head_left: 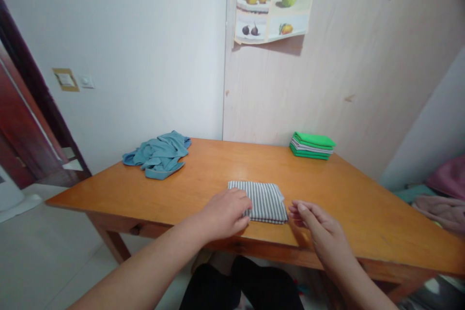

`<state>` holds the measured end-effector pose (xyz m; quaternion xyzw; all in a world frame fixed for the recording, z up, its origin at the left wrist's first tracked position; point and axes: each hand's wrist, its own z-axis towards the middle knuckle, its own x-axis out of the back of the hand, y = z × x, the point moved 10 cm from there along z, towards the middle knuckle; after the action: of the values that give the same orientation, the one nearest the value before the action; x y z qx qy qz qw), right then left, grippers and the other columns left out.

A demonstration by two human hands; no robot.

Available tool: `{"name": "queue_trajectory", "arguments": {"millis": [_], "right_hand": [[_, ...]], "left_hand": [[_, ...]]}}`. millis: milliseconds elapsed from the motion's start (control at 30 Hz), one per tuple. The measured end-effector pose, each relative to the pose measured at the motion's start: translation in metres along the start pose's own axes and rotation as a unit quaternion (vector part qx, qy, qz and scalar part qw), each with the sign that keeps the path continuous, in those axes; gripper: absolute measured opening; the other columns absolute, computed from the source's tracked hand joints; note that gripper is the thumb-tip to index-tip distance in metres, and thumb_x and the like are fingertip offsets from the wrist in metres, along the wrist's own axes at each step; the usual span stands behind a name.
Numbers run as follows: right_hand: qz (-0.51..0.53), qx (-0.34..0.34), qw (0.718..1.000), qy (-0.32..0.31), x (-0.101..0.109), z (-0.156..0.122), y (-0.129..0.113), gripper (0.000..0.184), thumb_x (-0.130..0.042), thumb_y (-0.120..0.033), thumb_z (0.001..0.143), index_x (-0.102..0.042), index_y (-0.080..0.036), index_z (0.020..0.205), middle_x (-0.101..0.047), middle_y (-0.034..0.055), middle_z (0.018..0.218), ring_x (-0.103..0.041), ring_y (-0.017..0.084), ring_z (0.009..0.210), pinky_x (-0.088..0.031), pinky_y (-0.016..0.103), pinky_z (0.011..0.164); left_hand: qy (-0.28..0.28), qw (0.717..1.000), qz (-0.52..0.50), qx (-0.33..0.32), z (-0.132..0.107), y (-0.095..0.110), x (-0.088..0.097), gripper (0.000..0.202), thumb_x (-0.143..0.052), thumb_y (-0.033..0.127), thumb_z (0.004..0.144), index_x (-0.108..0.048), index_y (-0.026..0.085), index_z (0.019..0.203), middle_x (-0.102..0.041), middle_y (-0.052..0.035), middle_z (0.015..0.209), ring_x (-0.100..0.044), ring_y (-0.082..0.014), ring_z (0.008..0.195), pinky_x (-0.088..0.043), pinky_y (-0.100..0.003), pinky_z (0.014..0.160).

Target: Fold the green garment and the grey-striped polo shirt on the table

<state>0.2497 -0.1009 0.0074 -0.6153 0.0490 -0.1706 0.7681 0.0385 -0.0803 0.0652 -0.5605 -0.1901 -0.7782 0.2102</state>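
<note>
A grey-and-white striped cloth [267,201], folded into a flat rectangle, lies near the front edge of the table. My left hand [227,210] grips its left side, with the fingers bent over the top and the thumb by the front edge. Just right of the cloth, a small gap away, is my right hand [321,225]. Its fingers are drawn together against the thumb, and nothing shows between them.
On the wooden table [207,174], a crumpled blue-green garment [163,152] lies at the back left. A neat stack of green and grey folded cloths [312,146] sits at the back right. Behind is a wall with a fruit poster [272,12].
</note>
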Motion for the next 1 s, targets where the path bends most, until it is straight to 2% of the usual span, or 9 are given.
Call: {"name": "queue_trajectory", "arguments": {"millis": [133,267,467,600,733,800,867,1000], "right_hand": [[0.067,-0.026,0.997,-0.018,-0.012,-0.021,-0.006,0.045,-0.065,-0.059,0.084,-0.072,-0.017,0.099,-0.073,0.0085,0.092,-0.068,0.021,0.084,-0.054,0.034,0.080],[0.133,-0.069,0.988,-0.036,-0.025,-0.038,-0.001,0.046,-0.068,-0.060,0.081,-0.072,-0.016,0.095,-0.073,0.0076,0.087,-0.067,0.019,0.078,-0.054,0.032,0.075],[0.200,-0.164,0.963,-0.072,-0.055,-0.067,0.021,0.049,-0.071,-0.057,0.080,-0.071,-0.015,0.104,-0.075,0.0121,0.098,-0.070,0.023,0.091,-0.055,0.036,0.084],[0.290,-0.231,0.923,-0.107,-0.083,-0.088,0.033,0.048,-0.073,-0.053,0.081,-0.070,-0.013,0.107,-0.074,0.0145,0.107,-0.070,0.025,0.100,-0.053,0.038,0.092],[0.342,-0.289,0.886,-0.122,-0.105,-0.102,0.034,0.052,-0.076,-0.053,0.078,-0.069,-0.011,0.107,-0.074,0.0156,0.106,-0.069,0.027,0.106,-0.051,0.039,0.097],[0.378,-0.283,0.872,-0.131,-0.115,-0.102,0.024,0.054,-0.074,-0.055,0.079,-0.067,-0.013,0.111,-0.074,0.0138,0.107,-0.068,0.026,0.109,-0.050,0.040,0.099],[0.423,-0.243,0.862,-0.135,-0.120,-0.098,0.007,0.052,-0.073,-0.054,0.080,-0.066,-0.016,0.116,-0.074,0.0108,0.110,-0.066,0.026,0.112,-0.050,0.040,0.098],[0.465,-0.170,0.862,-0.106,-0.121,-0.086,-0.014,0.041,-0.073,-0.049,0.081,-0.067,-0.022,0.111,-0.072,0.0066,0.116,-0.066,0.025,0.111,-0.056,0.036,0.087]], "left_hand": [[-0.023,0.997,0.071,-0.011,0.005,0.011,-0.012,0.008,-0.062,0.026,0.086,-0.061,0.019,0.089,-0.063,-0.0076,0.096,-0.057,-0.0239,0.092,-0.047,-0.035,0.080],[-0.019,0.992,0.126,-0.009,0.012,0.013,-0.020,0.008,-0.055,0.019,0.089,-0.062,0.017,0.087,-0.064,-0.0092,0.092,-0.058,-0.0247,0.090,-0.048,-0.036,0.077],[-0.023,0.986,0.166,-0.004,0.021,0.014,-0.033,0.012,-0.053,0.013,0.089,-0.064,0.015,0.088,-0.065,-0.0116,0.091,-0.061,-0.0261,0.089,-0.049,-0.037,0.076],[-0.022,0.989,0.146,0.008,0.019,0.015,-0.027,0.009,-0.056,0.016,0.086,-0.064,0.015,0.089,-0.066,-0.0115,0.093,-0.062,-0.0266,0.090,-0.050,-0.037,0.078],[0.002,0.994,0.107,0.027,0.013,0.023,-0.004,0.006,-0.057,0.019,0.083,-0.062,0.018,0.085,-0.067,-0.0088,0.092,-0.062,-0.0245,0.086,-0.050,-0.034,0.074],[0.010,0.996,0.085,0.034,0.009,0.031,0.007,0.007,-0.055,0.020,0.083,-0.061,0.019,0.082,-0.066,-0.0071,0.088,-0.062,-0.0229,0.081,-0.048,-0.033,0.069],[0.008,0.997,0.067,0.037,0.006,0.039,0.015,0.008,-0.053,0.020,0.084,-0.060,0.019,0.079,-0.065,-0.0062,0.084,-0.061,-0.0218,0.076,-0.047,-0.031,0.065],[0.013,0.997,0.057,0.040,0.001,0.055,0.020,0.008,-0.054,0.021,0.084,-0.060,0.019,0.080,-0.065,-0.0062,0.083,-0.061,-0.0223,0.077,-0.046,-0.032,0.065]]}}
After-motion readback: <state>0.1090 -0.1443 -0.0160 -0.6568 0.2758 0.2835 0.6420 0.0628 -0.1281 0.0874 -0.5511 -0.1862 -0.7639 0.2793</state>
